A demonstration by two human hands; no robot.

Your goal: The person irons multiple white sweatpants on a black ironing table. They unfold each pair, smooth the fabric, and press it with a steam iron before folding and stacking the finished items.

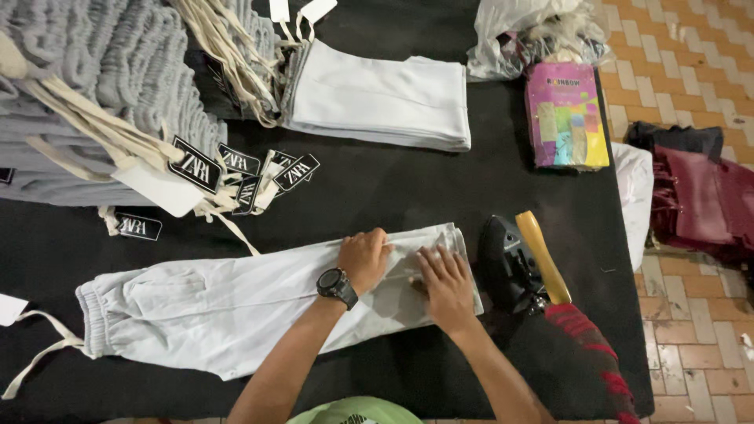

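Note:
A pale grey pair of drawstring trousers lies flat across the black table, waistband to the left. My left hand, with a black watch on the wrist, presses on the leg end with fingers curled over the cloth. My right hand lies flat and spread on the same leg end, just right of the left hand. A black iron with a yellow handle stands right beside my right hand.
A stack of folded grey trousers with black hang tags fills the far left. One folded pair lies at the back centre. A pink packet and a plastic bag sit at the back right. Tiled floor with dark red cloth lies to the right.

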